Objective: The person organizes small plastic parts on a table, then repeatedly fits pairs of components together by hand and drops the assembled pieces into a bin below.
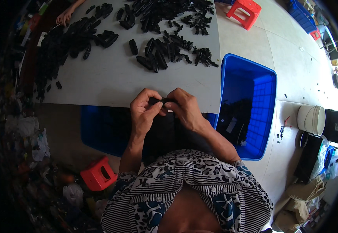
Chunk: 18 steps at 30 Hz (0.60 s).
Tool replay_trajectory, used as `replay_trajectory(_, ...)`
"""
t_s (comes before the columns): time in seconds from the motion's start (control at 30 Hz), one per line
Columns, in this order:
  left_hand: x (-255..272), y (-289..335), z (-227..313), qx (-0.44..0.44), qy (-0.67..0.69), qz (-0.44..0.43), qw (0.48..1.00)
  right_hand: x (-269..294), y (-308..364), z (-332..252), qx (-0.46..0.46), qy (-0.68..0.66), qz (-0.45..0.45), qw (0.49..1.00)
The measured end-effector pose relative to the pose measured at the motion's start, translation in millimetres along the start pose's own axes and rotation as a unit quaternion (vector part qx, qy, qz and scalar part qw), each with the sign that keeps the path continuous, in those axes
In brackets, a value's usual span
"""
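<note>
Both my hands meet at the near edge of the grey table. Between them is a small black plastic part, mostly covered by my fingers. My left hand pinches its left end with thumb and fingers. At the other end, my right hand has its thumb and fingertips closed on the same part. Beyond my hands lie longer black plastic pieces in a loose group. Small jagged black pieces lie to their right.
More black parts heap at the table's left, near another person's hand. A blue crate with dark contents stands right of the table. Red stools and a white bucket stand on the floor.
</note>
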State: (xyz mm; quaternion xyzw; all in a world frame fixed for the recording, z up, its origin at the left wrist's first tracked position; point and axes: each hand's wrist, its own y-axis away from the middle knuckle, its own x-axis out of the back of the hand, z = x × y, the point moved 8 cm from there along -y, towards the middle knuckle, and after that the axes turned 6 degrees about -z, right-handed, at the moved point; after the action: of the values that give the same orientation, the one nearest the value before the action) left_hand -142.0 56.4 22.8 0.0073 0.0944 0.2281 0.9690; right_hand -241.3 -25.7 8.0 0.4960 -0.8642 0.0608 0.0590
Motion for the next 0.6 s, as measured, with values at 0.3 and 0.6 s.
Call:
replay_trajectory(0.3, 67.6, 39.0, -16.1, 0.217, -0.234, -0.095, 0.943, 50.7, -38.8, -15.3, 0.067, 0.317, 0.119, 0.938)
replay_trajectory(0.6, 70.8, -47.7, 29.1, -0.053, -0.459, 0.088, 0.883, 59.0, -74.9, 7.8, 0.017, 0.542, 0.121, 0.832)
